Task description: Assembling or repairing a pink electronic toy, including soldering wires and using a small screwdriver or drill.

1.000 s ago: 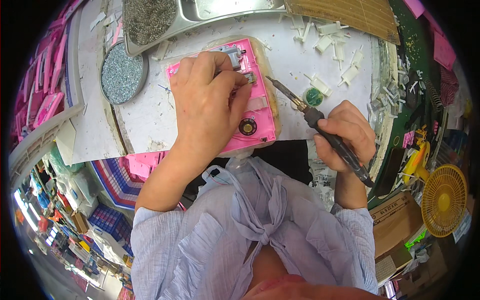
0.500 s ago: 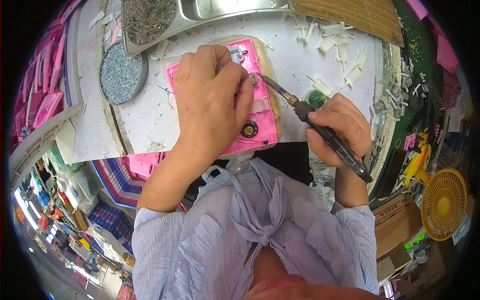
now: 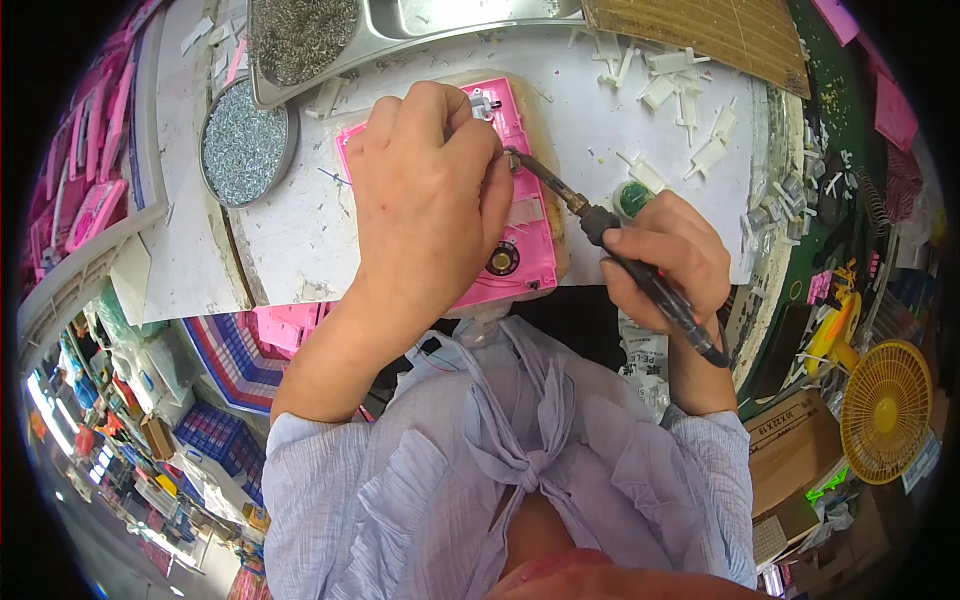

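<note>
A pink plastic casing (image 3: 535, 235) lies on a pad on the white work surface, with a small round speaker (image 3: 503, 259) near its close end. My right hand (image 3: 675, 255) is wrapped round the black handle of a soldering iron (image 3: 632, 262). The iron's tip reaches the middle of the casing, close to my left fingertips. Over the casing's left half bends my left hand (image 3: 425, 185), thumb and fingers pinched together. Whatever they grip is hidden beneath them. A blue wire (image 3: 333, 176) sticks out left of that hand.
At the left stands a round tin of small metal screws (image 3: 243, 145). A metal tray (image 3: 420, 20) with wire-like metal bits (image 3: 300, 38) sits at the back. White plastic pieces (image 3: 708, 155) lie scattered at the right, near a small green-topped container (image 3: 632, 198). A yellow fan (image 3: 885, 410) stands far right.
My right hand and the soldering iron's handle have shifted slightly left and nearer. The tip stays by the same spot on the casing. My left hand keeps nearly the same pose.
</note>
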`<state>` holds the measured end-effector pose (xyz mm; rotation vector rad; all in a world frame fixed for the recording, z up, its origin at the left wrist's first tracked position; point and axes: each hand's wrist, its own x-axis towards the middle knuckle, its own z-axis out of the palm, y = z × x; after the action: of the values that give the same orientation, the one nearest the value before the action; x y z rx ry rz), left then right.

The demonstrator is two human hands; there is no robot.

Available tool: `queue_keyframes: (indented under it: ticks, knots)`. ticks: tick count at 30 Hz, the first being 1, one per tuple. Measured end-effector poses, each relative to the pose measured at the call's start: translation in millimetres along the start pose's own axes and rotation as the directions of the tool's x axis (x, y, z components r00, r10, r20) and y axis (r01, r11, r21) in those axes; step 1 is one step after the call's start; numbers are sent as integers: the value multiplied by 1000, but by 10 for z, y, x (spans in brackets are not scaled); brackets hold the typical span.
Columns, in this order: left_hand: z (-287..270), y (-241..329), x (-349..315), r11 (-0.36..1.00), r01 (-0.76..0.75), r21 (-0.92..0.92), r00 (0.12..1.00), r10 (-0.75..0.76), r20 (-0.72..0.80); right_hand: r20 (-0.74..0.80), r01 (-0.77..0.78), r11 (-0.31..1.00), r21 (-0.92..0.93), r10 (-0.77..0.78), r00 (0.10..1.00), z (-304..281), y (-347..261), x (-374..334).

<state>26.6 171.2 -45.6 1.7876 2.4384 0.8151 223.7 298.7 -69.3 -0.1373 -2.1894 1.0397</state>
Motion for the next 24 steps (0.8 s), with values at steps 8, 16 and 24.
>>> queue_keyframes:
  ticks: [8,16,24]
  knots:
    - [-8,33,9,999,15,44,1000,-16,19,-4,45,998,-53,-46,999,-9,-21,-17]
    - [-19,45,24,999,18,50,999,-19,28,-13,32,999,-36,-33,999,-32,-19,-29]
    - [-10,39,15,999,25,28,999,-25,22,14,31,999,-39,-31,999,-63,-19,-1]
